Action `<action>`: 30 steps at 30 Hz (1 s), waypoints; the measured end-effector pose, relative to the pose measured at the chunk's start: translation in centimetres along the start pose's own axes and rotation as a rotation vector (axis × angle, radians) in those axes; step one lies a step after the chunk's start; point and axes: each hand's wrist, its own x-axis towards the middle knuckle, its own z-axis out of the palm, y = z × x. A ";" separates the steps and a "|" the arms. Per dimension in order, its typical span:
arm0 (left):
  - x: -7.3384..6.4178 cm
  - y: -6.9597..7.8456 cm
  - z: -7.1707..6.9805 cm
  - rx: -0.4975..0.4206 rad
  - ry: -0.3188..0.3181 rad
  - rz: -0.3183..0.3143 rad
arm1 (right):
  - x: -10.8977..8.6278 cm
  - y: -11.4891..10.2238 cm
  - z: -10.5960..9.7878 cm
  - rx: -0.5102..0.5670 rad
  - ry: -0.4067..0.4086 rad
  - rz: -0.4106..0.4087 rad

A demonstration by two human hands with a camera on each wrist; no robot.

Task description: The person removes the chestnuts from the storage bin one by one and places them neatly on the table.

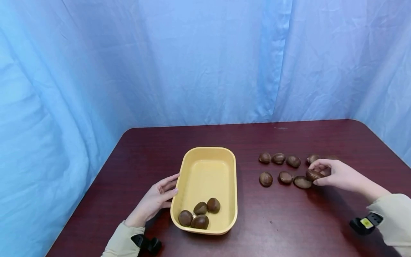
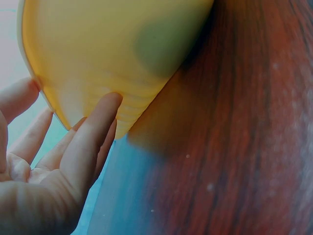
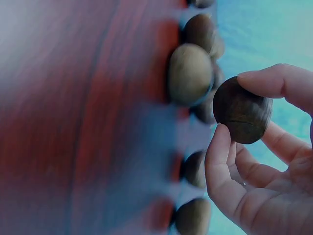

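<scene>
A yellow rectangular bin point(image 1: 221, 167) stands on the table with several brown chestnuts point(image 1: 200, 221) gathered at its near end. Against the bin's left outer side rests my left hand point(image 1: 153, 200), its fingers extended and the fingertips at the wall and rim. Over at the right, my right hand point(image 1: 341, 177) pinches a chestnut point(image 3: 242, 110) between thumb and fingers, just off the table. Beside it lie more chestnuts in two loose rows, the front one including a paler chestnut point(image 1: 302, 182) close to the held one. My right hand partly covers the back row's right end.
The dark red-brown wooden table point(image 1: 273, 221) has rounded far corners. Light blue curtains point(image 1: 205, 71) hang behind it and along both sides. The back row of loose chestnuts begins with a chestnut point(image 1: 264, 157) to the right of the bin.
</scene>
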 end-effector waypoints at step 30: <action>0.0 -0.2 0.0 0.000 0.005 0.008 | -1.2 3.1 0.3 -0.023 0.011 0.029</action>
